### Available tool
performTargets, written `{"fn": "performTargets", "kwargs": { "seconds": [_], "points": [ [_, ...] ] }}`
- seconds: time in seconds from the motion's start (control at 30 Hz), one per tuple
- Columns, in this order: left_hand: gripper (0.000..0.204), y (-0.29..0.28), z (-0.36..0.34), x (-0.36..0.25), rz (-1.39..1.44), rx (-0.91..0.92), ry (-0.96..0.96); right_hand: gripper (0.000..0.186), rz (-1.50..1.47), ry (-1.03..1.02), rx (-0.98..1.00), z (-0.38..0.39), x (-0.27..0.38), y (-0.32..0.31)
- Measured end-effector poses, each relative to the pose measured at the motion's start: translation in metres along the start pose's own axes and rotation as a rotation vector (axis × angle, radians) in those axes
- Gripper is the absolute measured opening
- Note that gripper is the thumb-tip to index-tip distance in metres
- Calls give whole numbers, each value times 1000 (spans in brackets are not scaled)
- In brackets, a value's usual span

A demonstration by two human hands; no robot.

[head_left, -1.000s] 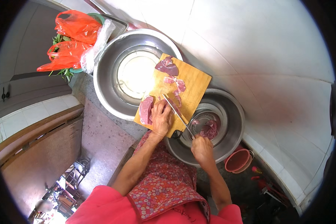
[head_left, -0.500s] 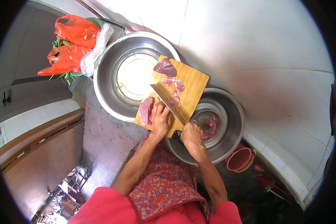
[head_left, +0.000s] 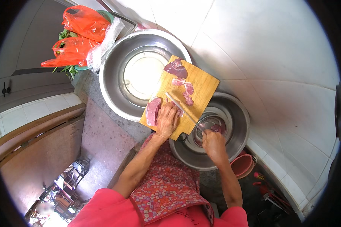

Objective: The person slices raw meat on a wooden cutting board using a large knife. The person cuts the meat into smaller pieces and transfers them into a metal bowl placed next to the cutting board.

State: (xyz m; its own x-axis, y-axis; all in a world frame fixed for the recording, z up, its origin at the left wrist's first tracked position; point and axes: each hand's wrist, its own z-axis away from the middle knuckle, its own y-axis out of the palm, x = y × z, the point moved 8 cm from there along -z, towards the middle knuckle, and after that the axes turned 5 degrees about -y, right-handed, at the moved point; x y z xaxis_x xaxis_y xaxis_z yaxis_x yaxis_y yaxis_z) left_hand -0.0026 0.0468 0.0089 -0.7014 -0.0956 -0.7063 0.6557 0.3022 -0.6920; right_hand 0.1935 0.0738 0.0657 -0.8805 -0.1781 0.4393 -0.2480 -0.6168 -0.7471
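Observation:
A wooden cutting board (head_left: 202, 81) bridges the rims of two metal basins. My right hand (head_left: 214, 144) is closed round the handle of a kitchen knife (head_left: 185, 112), whose blade slants up and left across the board. Fingers curled, my left hand (head_left: 167, 120) presses on a piece of meat (head_left: 181, 112) beside the blade, mostly hidden under the fingers. Left of that hand lies a thick slab of raw meat (head_left: 153, 111). A dark red piece of meat (head_left: 176, 69) rests at the board's far end, with smaller cut pieces (head_left: 188, 89) below it.
The larger basin (head_left: 107, 81), at left, holds clear liquid. In the right basin (head_left: 241, 120) lie pieces of meat (head_left: 217, 127). Red plastic bags (head_left: 85, 24) with greens stand far left. A tiled wall (head_left: 276, 56) borders the right, above a red bucket (head_left: 242, 165).
My right hand has moved right with the knife, and the blade now shows more edge-on. My left hand stays on the board near the slab. The whole view has shifted slightly.

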Motion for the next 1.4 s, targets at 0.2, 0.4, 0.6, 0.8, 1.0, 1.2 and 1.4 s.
{"fn": "performTargets", "kwargs": {
  "seconds": [0.2,0.4,0.6,0.8,1.0,1.2,1.4],
  "points": [
    [34,3,-2,5,8,16,4,15,53,-44,20,-2,14,13],
    [31,0,-6,7,73,20,10,10,73,-6,118,-15,11,8],
    [25,2,-6,1,79,7,9,12,48,62,114,-20,4,20],
    [25,-2,-8,5,84,-15,16,15,36,21,57,-29,-8,42],
    [26,-7,-10,-1,136,-34,-24,18,52,-10,-27,-8,-21,13],
    [28,0,-1,11,125,24,-38,22,22,-13,-74,-7,-8,4],
    [30,1,-2,9,109,32,-41,12,100,-8,21,16,-19,28]
  ]
}}
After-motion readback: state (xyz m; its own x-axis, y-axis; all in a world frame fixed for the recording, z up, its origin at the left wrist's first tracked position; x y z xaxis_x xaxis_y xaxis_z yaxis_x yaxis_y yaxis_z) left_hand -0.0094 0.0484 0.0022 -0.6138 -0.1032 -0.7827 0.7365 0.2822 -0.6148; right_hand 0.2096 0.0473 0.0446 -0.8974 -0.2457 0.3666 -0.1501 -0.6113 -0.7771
